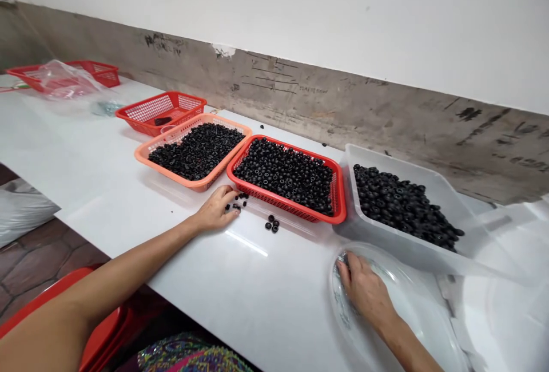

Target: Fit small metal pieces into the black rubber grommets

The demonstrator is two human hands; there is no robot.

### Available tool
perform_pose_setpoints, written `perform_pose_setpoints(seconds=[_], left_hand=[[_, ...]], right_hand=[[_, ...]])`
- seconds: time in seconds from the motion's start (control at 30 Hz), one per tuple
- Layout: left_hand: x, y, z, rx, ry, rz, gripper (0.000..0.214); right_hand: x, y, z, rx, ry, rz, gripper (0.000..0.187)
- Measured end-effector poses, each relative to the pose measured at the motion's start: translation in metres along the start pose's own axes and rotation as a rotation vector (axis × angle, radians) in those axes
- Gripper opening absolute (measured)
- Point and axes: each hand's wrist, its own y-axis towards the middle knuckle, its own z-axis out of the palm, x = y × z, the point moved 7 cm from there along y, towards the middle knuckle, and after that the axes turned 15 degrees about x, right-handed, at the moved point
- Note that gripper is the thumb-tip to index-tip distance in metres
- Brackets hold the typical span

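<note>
My left hand [217, 209] rests on the white table [86, 166] in front of the red basket [338, 203], fingers curled round a few loose black rings [240, 200]. A small cluster of black rings [273, 224] lies just to its right. My right hand [364, 289] reaches into a clear plastic bag [412, 303] lying flat on the table. Its fingers are bent, with something small and dark at the fingertips that I cannot make out. The red basket, an orange basket [143, 154] and a clear tub [433, 180] are each full of black rings.
An empty red basket [128, 113] stands behind the orange one. Farther left lie another red basket [109, 71] and a crumpled clear bag [64, 83]. A grey-and-white wall runs along the table's far edge. A red chair [43, 297] is beneath me.
</note>
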Motion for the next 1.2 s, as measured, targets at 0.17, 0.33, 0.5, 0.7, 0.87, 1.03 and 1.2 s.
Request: perform_pose_setpoints(seconds=[0.17,0.33,0.5,0.7,0.87,1.03,1.2], left_hand=[[-0.015,0.002,0.009,0.141,0.156,0.095,0.046],[-0.013,0.003,0.012,0.175,0.178,0.043,0.043],[-0.012,0.005,0.011,0.160,0.152,0.051,0.049],[-0.010,0.006,0.011,0.151,0.132,0.051,0.049],[-0.011,0.004,0.010,0.146,0.113,0.094,0.035],[-0.004,0.004,0.010,0.102,0.076,0.087,0.030],[0.003,0.008,0.009,0.080,0.014,0.062,0.027]], right_hand=[[-0.002,-0.006,-0.007,-0.087,0.069,-0.081,0.042],[0.000,-0.009,-0.016,-0.048,0.154,-0.071,0.044],[-0.015,-0.015,-0.044,0.012,0.360,0.105,0.035],[0.010,-0.025,-0.111,-0.209,0.525,0.285,0.027],[0.145,0.036,-0.117,-0.251,0.497,-0.198,0.026],[0.230,0.104,-0.065,0.034,0.110,-0.200,0.023],[0.244,0.125,-0.044,0.160,-0.077,-0.190,0.023]])
